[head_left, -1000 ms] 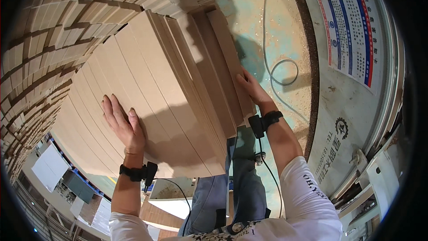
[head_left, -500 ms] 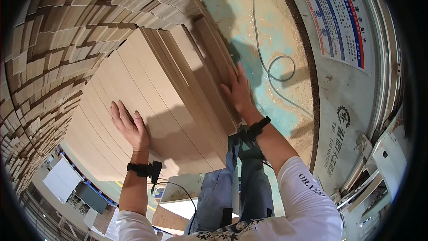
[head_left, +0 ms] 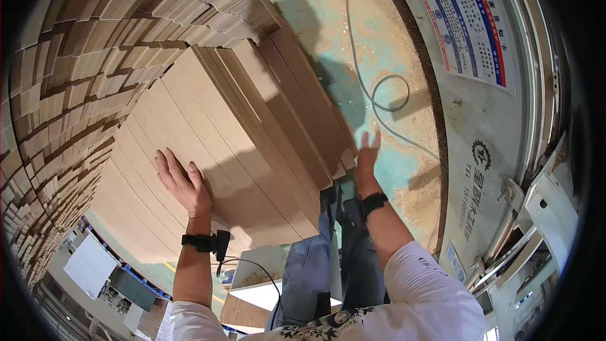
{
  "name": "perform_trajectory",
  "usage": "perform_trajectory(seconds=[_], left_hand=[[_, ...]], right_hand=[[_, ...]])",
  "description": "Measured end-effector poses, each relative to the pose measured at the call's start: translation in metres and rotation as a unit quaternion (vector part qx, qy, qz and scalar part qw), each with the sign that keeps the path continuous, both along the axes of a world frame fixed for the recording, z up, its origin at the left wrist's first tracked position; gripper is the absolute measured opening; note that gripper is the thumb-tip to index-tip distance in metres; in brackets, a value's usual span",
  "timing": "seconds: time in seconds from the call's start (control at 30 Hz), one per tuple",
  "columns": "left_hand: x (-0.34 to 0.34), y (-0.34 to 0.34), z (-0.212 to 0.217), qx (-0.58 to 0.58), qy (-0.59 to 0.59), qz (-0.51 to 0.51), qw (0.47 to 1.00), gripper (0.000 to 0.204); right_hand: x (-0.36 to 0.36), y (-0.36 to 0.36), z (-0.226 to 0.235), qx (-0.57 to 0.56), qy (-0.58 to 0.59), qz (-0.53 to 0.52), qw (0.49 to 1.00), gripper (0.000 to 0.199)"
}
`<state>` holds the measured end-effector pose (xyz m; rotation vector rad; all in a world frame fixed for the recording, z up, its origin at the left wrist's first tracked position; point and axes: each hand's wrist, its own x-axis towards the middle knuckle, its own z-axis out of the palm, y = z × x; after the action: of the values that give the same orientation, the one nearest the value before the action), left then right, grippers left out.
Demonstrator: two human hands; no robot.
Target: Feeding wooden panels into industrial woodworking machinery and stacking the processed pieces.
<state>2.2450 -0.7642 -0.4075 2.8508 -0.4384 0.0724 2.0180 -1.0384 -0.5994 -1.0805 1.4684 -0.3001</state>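
Moved down and rightward with right hand (head_left: 367, 159), open and holding nothing just beside the stacked boards (head_left: 230, 158) at frame centre, resting left hand (head_left: 184, 183) flat atop, best pressed evenly to avoid skewing.

A white short-sleeved shirt (head_left: 429, 300) with black leafy print (head_left: 355, 317) is worn with blue jeans (head_left: 304, 271) and black wrist straps (head_left: 374, 203), a black cable (head_left: 268, 273) at the left.

A woodworking workshop: cut brown strips (head_left: 113, 44) bank up at upper left, flat boards (head_left: 218, 120) fill the middle, sawdust (head_left: 420, 205) litters the greenish floor (head_left: 391, 167) right of centre, and a warning sheet (head_left: 464, 25) marks a grey panel (head_left: 470, 113) at right.
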Motion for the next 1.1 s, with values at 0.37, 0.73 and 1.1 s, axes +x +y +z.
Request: perform_trajectory(seconds=[0.37,0.73,1.1], left_hand=[[-0.002,0.004,0.0,0.01,-0.009,0.002,1.0,0.047],[-0.004,-0.008,-0.012,0.035,-0.068,-0.055,0.996,0.047],[-0.097,-0.091,0.056,-0.068,-0.003,0.039,0.997,0.06]], right_hand=[[-0.046,0.061,0.001,0.421,-0.174,-0.203,0.867,0.065],[-0.105,0.054,0.085,0.415,-0.032,-0.195,0.888,0.068],[-0.239,-0.008,0.385,0.471,-0.327,0.015,0.819,0.058]])
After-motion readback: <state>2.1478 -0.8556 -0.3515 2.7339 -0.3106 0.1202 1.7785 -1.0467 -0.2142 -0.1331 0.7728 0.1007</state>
